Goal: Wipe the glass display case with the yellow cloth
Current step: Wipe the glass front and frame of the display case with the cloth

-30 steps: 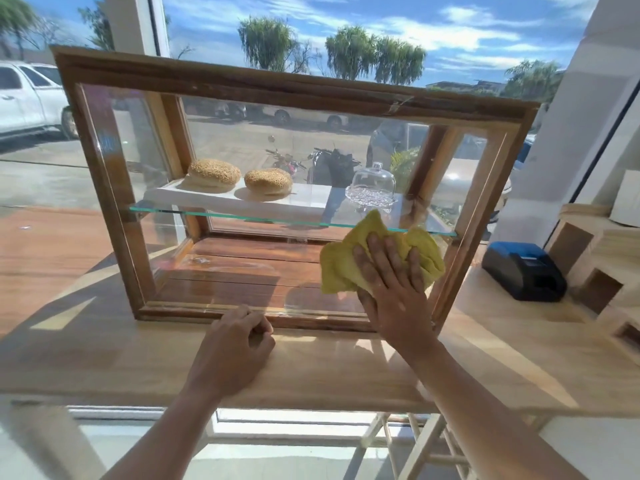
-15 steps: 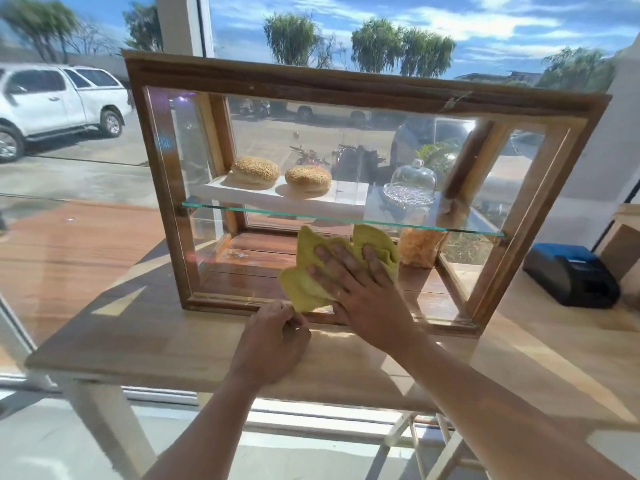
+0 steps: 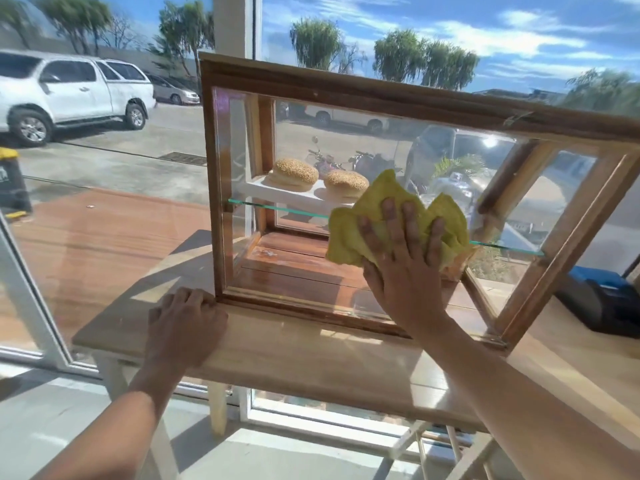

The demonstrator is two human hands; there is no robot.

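Observation:
A wood-framed glass display case (image 3: pixel 346 88) stands on a wooden counter (image 3: pixel 311 355). Its glass shelf carries two sesame buns (image 3: pixel 294 174) on a white board and a glass dome. My right hand (image 3: pixel 405 265) lies flat on the front pane, fingers spread, pressing the crumpled yellow cloth (image 3: pixel 381 216) against the glass at shelf height. My left hand (image 3: pixel 185 323) rests on the counter, fingers curled, at the case's lower left corner, touching the frame.
A black and blue receipt printer (image 3: pixel 602 299) sits on the counter right of the case. A large window behind shows parked cars and trees. The counter's front edge runs just below my hands, with wooden legs and a stool frame underneath.
My right hand has slid the cloth up the pane from near the bottom rail to shelf height. My left hand has shifted left along the counter to the case's corner. The camera has swung left.

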